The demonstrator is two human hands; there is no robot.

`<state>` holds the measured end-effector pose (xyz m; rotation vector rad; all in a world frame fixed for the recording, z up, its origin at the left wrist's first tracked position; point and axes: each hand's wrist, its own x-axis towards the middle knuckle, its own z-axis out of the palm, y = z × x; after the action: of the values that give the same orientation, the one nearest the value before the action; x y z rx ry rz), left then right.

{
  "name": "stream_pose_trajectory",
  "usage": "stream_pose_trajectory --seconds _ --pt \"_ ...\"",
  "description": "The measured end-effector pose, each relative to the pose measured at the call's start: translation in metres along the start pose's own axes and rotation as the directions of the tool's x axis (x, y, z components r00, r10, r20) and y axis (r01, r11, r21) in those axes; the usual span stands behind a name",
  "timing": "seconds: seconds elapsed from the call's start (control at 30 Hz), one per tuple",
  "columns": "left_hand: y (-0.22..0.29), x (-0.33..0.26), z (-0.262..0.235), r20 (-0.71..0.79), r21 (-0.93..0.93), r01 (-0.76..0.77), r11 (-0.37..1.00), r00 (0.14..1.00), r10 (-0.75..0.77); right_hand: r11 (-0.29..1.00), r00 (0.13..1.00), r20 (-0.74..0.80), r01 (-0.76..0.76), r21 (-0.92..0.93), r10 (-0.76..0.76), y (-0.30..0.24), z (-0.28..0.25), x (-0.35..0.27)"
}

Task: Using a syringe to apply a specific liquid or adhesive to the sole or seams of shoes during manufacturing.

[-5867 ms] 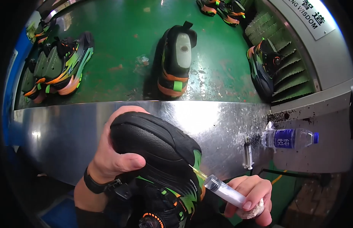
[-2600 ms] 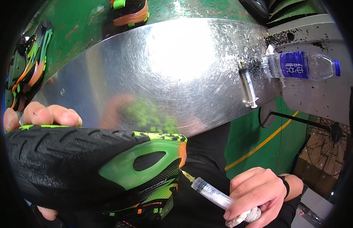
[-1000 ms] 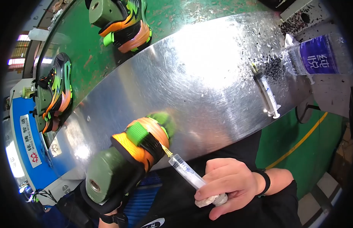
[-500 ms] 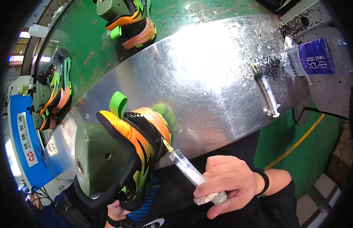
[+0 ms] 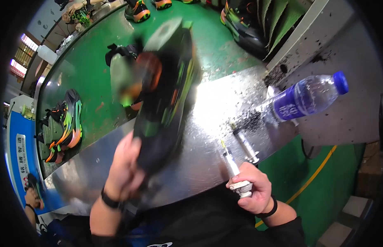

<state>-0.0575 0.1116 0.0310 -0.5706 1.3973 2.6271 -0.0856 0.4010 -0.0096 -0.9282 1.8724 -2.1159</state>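
Note:
My left hand (image 5: pixel 124 166), smeared by motion, grips the toe end of a black, green and orange sports shoe (image 5: pixel 160 113). A grey-green shoe last (image 5: pixel 166 33) fills the shoe, which is raised and tilted over the metal ledge with its heel end away from me. In my right hand (image 5: pixel 257 191) is a clear syringe (image 5: pixel 230 161) with a yellowish needle, its plunger end wrapped in something white. The needle points up and away, apart from the shoe. A second syringe (image 5: pixel 245 144) lies on the metal just beyond it.
Past the metal ledge (image 5: pixel 203 173) runs a green belt (image 5: pixel 90 74) bearing several lasted shoes, one at left (image 5: pixel 67 123). At right a clear bottle (image 5: pixel 302 99) with a blue cap lies beside black crumbs (image 5: pixel 249 121). Another person's hand (image 5: pixel 32 197) shows at the left edge.
The shoe has gone from near my body up and over the ledge toward the belt, in my left hand. The syringe has come away from the shoe. The view has shifted.

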Motion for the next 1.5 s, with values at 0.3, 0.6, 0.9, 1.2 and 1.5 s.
stream_pose_trajectory --seconds 0.3,0.6,0.9,1.2,1.5 --pt "0.001 0.095 0.028 0.059 -0.028 -0.058 0.998 0.996 0.060 0.994 0.996 0.076 -0.029 -0.104 0.037 -0.010 -0.021 -0.003" --pt "0.041 0.063 -0.019 -0.148 0.072 -0.114 0.991 0.981 0.124 0.994 0.991 0.135 0.014 -0.113 0.001 -0.017 -0.001 -0.001" --pt "0.075 -0.008 -0.011 -0.106 0.267 -0.222 0.938 0.960 0.258 0.984 0.978 0.147 -0.134 -0.114 0.150 -0.012 0.006 -0.016" --pt "-0.015 -0.125 0.000 0.192 0.514 0.066 0.855 0.963 -0.189 0.923 0.915 0.170 -0.380 0.059 0.366 -0.009 0.013 -0.012" --pt "0.047 -0.033 -0.108 -0.216 0.520 -0.266 0.812 0.878 0.427 0.855 0.862 0.060 -0.507 0.107 0.504 -0.013 0.011 -0.012"
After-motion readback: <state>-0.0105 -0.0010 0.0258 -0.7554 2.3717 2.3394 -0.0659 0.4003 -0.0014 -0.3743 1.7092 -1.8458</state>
